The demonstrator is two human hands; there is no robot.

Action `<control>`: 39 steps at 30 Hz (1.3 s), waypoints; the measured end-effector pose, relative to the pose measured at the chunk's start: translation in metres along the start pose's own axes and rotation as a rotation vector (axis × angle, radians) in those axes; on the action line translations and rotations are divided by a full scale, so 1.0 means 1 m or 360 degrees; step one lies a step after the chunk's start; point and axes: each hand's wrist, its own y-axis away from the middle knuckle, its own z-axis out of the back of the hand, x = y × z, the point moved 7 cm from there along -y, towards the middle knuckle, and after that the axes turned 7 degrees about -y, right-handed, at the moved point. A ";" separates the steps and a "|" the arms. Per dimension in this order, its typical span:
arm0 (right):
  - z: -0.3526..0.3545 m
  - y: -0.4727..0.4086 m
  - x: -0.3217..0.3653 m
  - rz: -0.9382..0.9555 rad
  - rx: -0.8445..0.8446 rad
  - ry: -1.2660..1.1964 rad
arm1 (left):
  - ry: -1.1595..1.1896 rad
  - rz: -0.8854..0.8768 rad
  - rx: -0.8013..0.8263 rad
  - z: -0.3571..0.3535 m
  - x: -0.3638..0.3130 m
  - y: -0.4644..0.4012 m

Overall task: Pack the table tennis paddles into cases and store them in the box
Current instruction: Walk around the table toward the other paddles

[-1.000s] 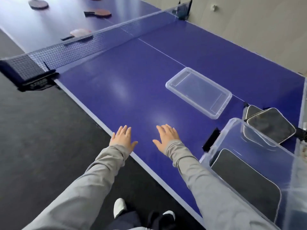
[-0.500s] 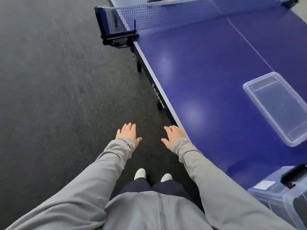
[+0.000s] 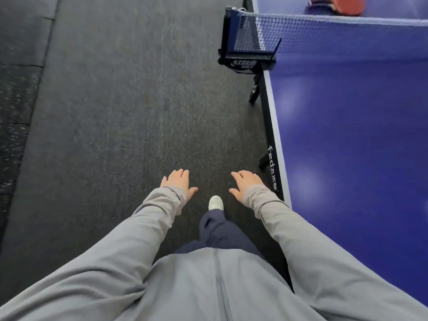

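Head cam: looked straight down past the person's chest at the floor, with the table along the right edge.
Paddle (image 3: 347, 4): only one was in shot, red face up, lying way off at the top right on the far half of the table, past the net. Just its near part showed, so not much detail there.
Left hand (image 3: 177, 181): hung out in front over the carpet, palm down, fingers straight and loose, nothing in it.
Right hand (image 3: 246, 183): same deal, flat and relaxed, holding nothing, hovering just beside the table's dark side rail.
Table (image 3: 359, 147): blue top, pale edge line, white lettering on the side rail.
Net (image 3: 324, 31): stretched across the top, its black post clamp (image 3: 242, 61) gripped onto the table edge.
Person: grey zip jacket sleeves, dark navy trousers, one white shoe (image 3: 215, 203) poking out between the hands.
Floor (image 3: 115, 112): dark carpet, pretty motion-blurred.
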 end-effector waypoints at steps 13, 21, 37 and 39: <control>0.086 -0.119 0.003 -0.0004 0.0228 0.0016 | 0.0109 0.0223 0.0160 0.103 0.041 -0.100; 0.142 -0.220 0.076 -0.0107 0.0266 -0.0073 | 0.0226 0.0267 0.0198 0.165 0.139 -0.185; 0.268 -0.380 0.197 -0.0270 0.0271 -0.0266 | 0.0083 0.0213 0.0296 0.307 0.295 -0.352; 0.281 -0.404 0.191 -0.0287 0.0275 -0.0265 | 0.0053 0.0213 0.0303 0.324 0.299 -0.378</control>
